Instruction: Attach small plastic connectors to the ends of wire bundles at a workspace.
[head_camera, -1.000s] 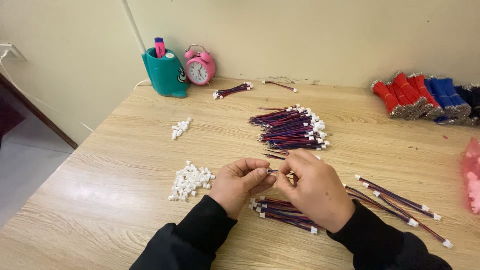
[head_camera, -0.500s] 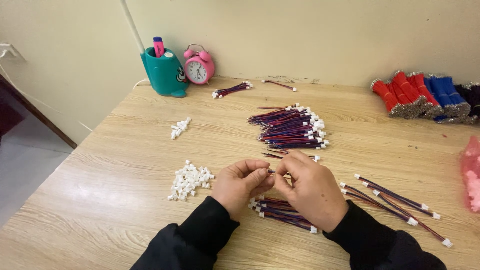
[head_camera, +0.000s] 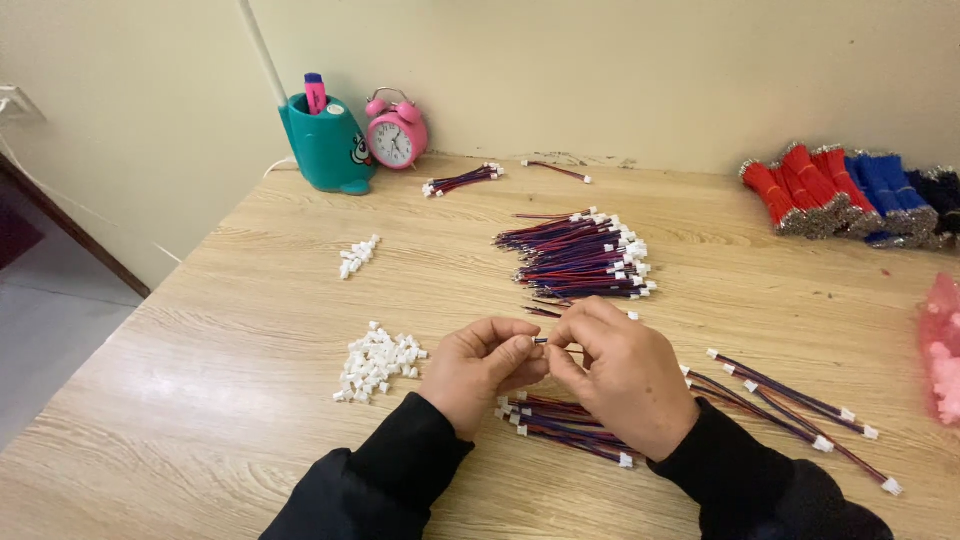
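My left hand (head_camera: 482, 372) and my right hand (head_camera: 618, 372) meet over the near middle of the wooden table (head_camera: 250, 300). Between their fingertips they pinch a thin red-and-blue wire (head_camera: 548, 343); its end is mostly hidden by the fingers. Under the hands lies a small bundle of wires with white plugs (head_camera: 560, 425). A heap of small white connector housings (head_camera: 378, 362) sits just left of my left hand. A big pile of finished wires (head_camera: 585, 256) lies beyond the hands.
A few long wires (head_camera: 790, 415) lie to the right. A second small heap of white housings (head_camera: 358, 256), a teal pen holder (head_camera: 326, 146), a pink alarm clock (head_camera: 396, 134), red and blue wire bundles (head_camera: 850, 190) and a pink bag (head_camera: 942, 350) stand around.
The hands stay together in the same spot; only the fingertips shift slightly on the wire. The view has drifted a little.
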